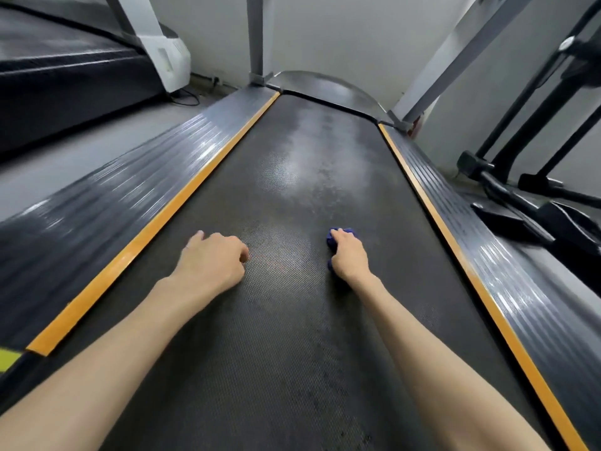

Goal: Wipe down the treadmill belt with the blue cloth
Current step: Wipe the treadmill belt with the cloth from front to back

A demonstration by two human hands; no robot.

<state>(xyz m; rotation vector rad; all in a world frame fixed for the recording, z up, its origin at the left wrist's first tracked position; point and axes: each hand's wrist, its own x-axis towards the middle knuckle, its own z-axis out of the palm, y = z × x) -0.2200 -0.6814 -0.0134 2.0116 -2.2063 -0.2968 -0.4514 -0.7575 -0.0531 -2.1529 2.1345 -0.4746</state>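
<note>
The crumpled blue cloth (340, 235) is being pressed onto the black textured treadmill belt (292, 336), right of its centre, in the closed grip of the right hand (349, 255). The left hand (214, 258), curled and empty, is being rested left of that centre. A sheen farther along suggests wiping is partly done; the near stretch probably remains.

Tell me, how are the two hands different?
The right hand grips the cloth; the left hand holds nothing. The left hand lies nearer the edge of the belt, the right hand nearer its middle. Both have curled fingers and rest on the belt.
</note>
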